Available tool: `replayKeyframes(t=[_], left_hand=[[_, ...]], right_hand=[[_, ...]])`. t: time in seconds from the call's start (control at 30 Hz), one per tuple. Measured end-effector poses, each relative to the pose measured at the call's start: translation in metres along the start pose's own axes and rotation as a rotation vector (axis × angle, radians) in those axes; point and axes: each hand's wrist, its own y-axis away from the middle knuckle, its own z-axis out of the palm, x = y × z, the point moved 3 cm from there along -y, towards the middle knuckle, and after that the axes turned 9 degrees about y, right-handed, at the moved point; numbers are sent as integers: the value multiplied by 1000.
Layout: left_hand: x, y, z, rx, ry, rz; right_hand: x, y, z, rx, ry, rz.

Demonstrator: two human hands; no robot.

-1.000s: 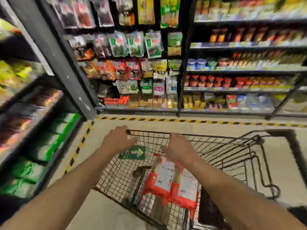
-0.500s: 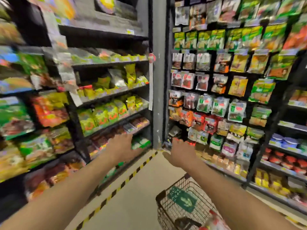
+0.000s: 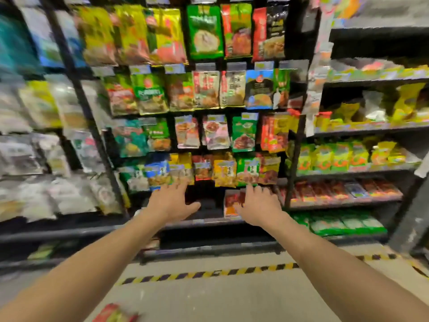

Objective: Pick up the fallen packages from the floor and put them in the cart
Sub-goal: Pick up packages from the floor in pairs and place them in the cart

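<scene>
Both my arms stretch forward in front of a store shelf. My left hand (image 3: 173, 202) is open with fingers spread and holds nothing. My right hand (image 3: 257, 206) is also open and empty, in front of a red packet (image 3: 232, 202) standing on a low shelf. At the bottom edge of the view, on the pale floor, lies a blurred red and green package (image 3: 113, 313), below my left forearm. The cart is out of view.
Black shelving (image 3: 293, 145) packed with hanging snack packets fills the view ahead, with more shelves to the left and right. A yellow-black hazard stripe (image 3: 209, 274) runs along the floor in front of the shelf base. The picture is motion-blurred, most at the left.
My hands have let go of the cart handle and now hang open in the air. The view has swung left, away from the cart, to face the shelf; the cart has left the view.
</scene>
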Motion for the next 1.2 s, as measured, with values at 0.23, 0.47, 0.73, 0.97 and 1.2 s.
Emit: replayKeyframes(t=[0.23, 0.47, 0.73, 0.97, 1.2], left_hand=[[-174, 100, -17, 34, -2, -418], [-246, 220, -14, 129, 57, -819], [-273, 334, 11, 128, 82, -1145], [-336, 412, 37, 99, 137, -1288], [-410, 427, 75, 16, 164, -1264]], right_hand=[[-198, -8, -2, 36, 29, -451], [-325, 24, 3, 69, 49, -810], [-432, 89, 28, 38, 136, -1120], [-528, 153, 56, 21, 176, -1253], [-597, 165, 104, -33, 213, -1227]])
